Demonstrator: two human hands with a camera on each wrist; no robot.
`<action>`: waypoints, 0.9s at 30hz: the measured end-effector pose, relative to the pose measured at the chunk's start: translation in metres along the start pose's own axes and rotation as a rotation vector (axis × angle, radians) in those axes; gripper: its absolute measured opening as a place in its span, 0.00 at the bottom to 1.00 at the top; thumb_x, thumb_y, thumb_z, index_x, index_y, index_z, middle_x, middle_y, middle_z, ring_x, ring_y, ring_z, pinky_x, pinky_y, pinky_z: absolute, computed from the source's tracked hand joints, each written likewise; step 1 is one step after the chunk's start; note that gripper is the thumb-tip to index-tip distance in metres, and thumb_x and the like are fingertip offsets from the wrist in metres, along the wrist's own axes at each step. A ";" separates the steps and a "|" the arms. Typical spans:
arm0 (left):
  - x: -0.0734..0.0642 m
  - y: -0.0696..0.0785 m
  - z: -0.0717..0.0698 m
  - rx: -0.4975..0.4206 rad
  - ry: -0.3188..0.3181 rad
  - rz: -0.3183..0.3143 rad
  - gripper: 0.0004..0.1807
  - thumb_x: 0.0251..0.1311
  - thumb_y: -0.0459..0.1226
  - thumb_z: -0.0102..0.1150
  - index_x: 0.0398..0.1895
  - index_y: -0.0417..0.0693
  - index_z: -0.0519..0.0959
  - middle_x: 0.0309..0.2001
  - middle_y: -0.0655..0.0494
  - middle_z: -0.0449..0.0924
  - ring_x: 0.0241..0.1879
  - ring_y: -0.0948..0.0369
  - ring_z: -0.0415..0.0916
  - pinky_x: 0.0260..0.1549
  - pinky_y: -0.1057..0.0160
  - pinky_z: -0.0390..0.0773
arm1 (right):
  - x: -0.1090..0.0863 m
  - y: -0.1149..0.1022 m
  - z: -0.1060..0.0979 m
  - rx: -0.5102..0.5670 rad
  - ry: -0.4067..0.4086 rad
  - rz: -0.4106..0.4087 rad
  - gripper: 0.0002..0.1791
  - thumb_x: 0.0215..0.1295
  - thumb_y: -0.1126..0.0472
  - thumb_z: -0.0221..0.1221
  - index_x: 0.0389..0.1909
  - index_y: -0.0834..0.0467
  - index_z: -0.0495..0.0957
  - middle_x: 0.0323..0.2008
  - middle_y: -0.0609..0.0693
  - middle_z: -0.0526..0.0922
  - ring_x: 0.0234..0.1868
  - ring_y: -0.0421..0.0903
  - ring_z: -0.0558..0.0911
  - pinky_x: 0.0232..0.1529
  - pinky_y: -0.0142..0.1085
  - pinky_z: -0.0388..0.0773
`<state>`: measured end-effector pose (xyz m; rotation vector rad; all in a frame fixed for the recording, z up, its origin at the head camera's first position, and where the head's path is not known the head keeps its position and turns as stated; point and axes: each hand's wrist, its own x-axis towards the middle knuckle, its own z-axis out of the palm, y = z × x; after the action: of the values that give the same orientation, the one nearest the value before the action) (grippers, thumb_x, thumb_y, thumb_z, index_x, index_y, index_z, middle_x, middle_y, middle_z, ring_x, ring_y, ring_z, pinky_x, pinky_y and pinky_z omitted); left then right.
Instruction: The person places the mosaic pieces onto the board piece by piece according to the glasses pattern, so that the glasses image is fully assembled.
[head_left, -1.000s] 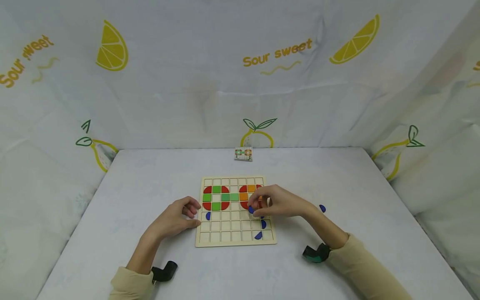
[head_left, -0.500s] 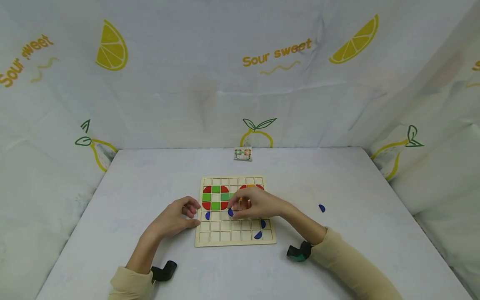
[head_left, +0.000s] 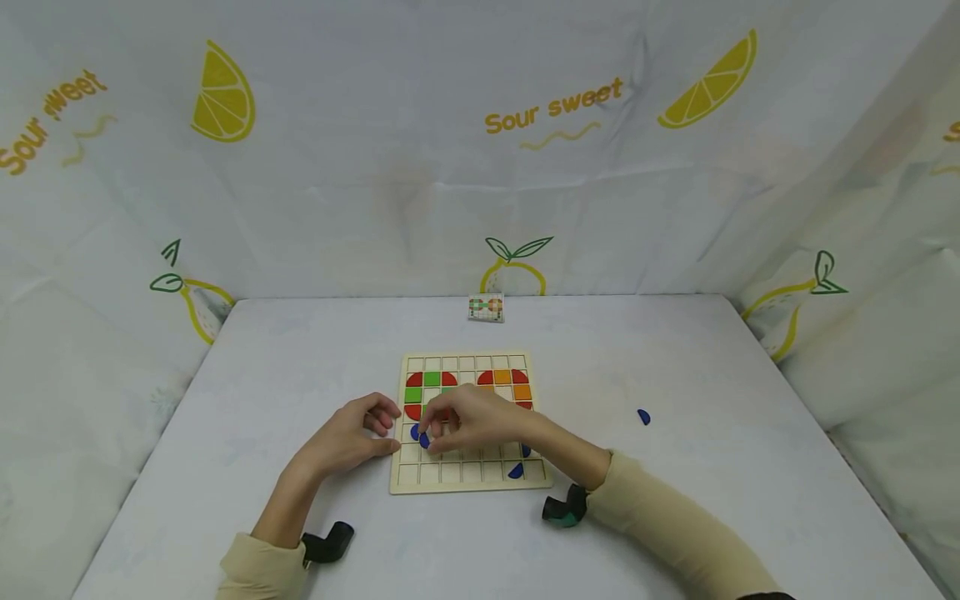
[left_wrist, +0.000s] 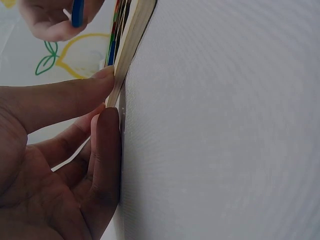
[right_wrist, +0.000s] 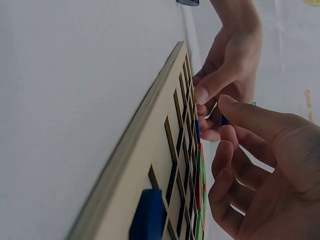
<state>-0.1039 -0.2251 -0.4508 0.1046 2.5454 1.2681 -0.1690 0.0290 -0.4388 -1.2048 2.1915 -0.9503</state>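
Observation:
A square wooden grid board (head_left: pixel 452 488) lies on the table, with red, green and orange pieces in its upper rows. My left hand (head_left: pixel 352 432) rests at its left edge; in the left wrist view, the thumb (left_wrist: pixel 65 102) and fingertips touch the rim at separate spots. My right hand (head_left: pixel 480 419) pinches a blue half-round piece (head_left: pixel 424 441) between thumb and fingertips over the board's left side. Beside it, another blue half-round piece (head_left: pixel 415 432) lies in a left-column cell. My right hand hides the board's middle and some coloured pieces.
More blue pieces lie at the board's lower right, one (head_left: pixel 516 471) near the bottom row. A single blue half-round piece (head_left: pixel 644 417) sits on the table to the right. Behind the board stands a small pattern card (head_left: pixel 486 308).
My right hand has carried the blue half-round piece leftward across the board, from its right side to the left columns. My left hand has stayed at the board's edge.

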 end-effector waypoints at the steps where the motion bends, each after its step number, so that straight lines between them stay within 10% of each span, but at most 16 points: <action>1: 0.000 0.000 0.000 0.001 0.000 0.003 0.21 0.59 0.31 0.79 0.53 0.43 0.80 0.41 0.53 0.78 0.42 0.58 0.76 0.45 0.65 0.76 | 0.002 -0.001 0.002 -0.014 -0.005 0.002 0.11 0.67 0.54 0.76 0.47 0.50 0.88 0.33 0.38 0.84 0.29 0.33 0.75 0.33 0.25 0.71; 27: -0.002 0.001 -0.002 -0.013 -0.014 0.036 0.21 0.58 0.33 0.79 0.53 0.43 0.81 0.42 0.51 0.80 0.42 0.61 0.77 0.45 0.67 0.75 | 0.012 -0.019 0.017 -0.233 -0.075 0.033 0.12 0.68 0.52 0.75 0.50 0.47 0.89 0.29 0.35 0.82 0.28 0.29 0.75 0.32 0.25 0.71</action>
<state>-0.1023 -0.2260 -0.4485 0.1572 2.5339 1.2917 -0.1534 0.0055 -0.4364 -1.2801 2.3023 -0.6381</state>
